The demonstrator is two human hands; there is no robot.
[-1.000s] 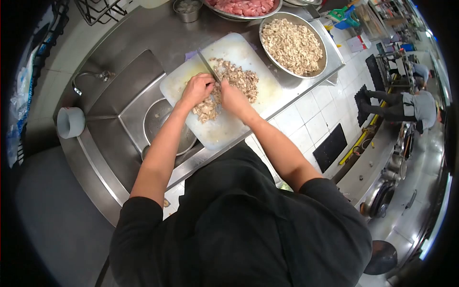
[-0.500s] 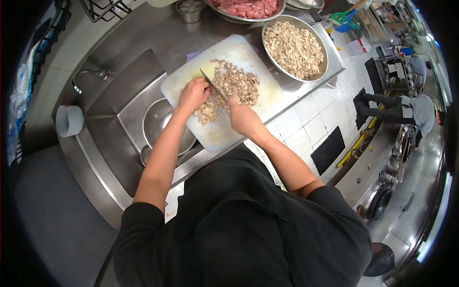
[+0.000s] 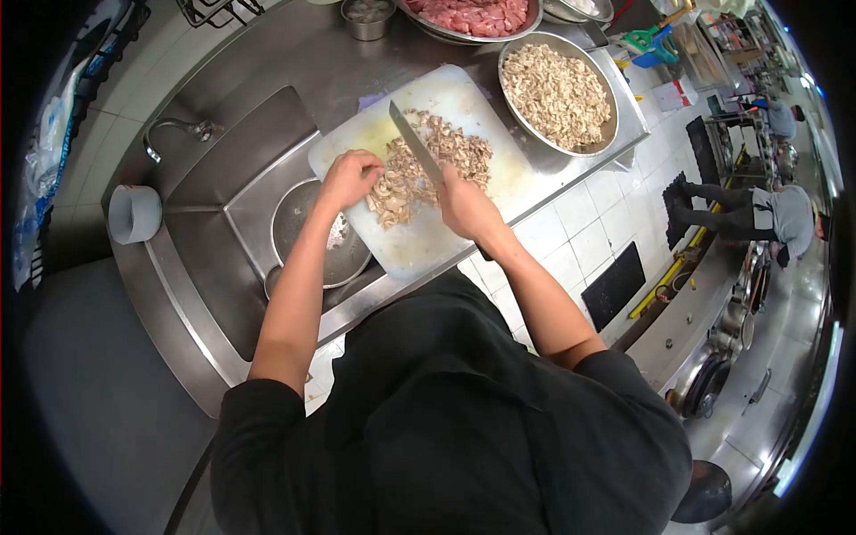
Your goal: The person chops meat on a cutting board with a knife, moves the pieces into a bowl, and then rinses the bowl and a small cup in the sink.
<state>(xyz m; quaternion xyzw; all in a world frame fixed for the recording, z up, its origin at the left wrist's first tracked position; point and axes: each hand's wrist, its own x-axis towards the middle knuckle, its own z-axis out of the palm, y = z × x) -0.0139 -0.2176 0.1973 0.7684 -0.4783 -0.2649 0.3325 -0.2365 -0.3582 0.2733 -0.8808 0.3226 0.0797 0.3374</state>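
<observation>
A pale cutting board (image 3: 508,174) lies beside the sink, with chopped brown meat-like pieces (image 3: 455,147) spread over its middle. My right hand (image 3: 470,205) grips a kitchen knife (image 3: 413,138) by the handle. Its long blade slants up and left above the pieces, flat side partly showing. At the left of the pile, my left hand (image 3: 350,178) hovers or rests by larger pieces (image 3: 390,198), fingers loosely bent and thumb apart. Nothing shows in it, though its palm side is hidden.
A steel bowl (image 3: 613,125) of similar chopped pieces stands right of the board. Beyond are a bowl of raw pink meat (image 3: 473,16) and a small steel container (image 3: 367,20). A pan (image 3: 348,267) sits in the sink (image 3: 259,214). Another person (image 3: 776,214) stands across the floor.
The knife has risen off the pieces, its blade now turned more flat to view. My left hand has drawn back from the blade, loosening its fingers. The view has shifted slightly.
</observation>
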